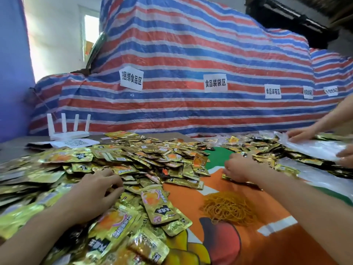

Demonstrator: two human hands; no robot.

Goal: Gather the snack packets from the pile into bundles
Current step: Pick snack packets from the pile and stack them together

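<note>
A wide pile of gold snack packets (133, 159) covers the left and middle of the table. My left hand (99, 190) lies on top of the pile with fingers curled down among the packets; what it holds is hidden. My right hand (238, 169) sits at the edge of a second spread of packets (267, 150) on the right and grips a small stack of gold packets (229, 177) against the orange cloth.
A heap of yellow rubber bands (229, 207) lies on the orange printed cloth (257, 245) between my arms. Another person's hands (301, 133) handle clear plastic bags (315, 148) at far right. A white router (68, 129) stands back left before a striped tarp (181, 64).
</note>
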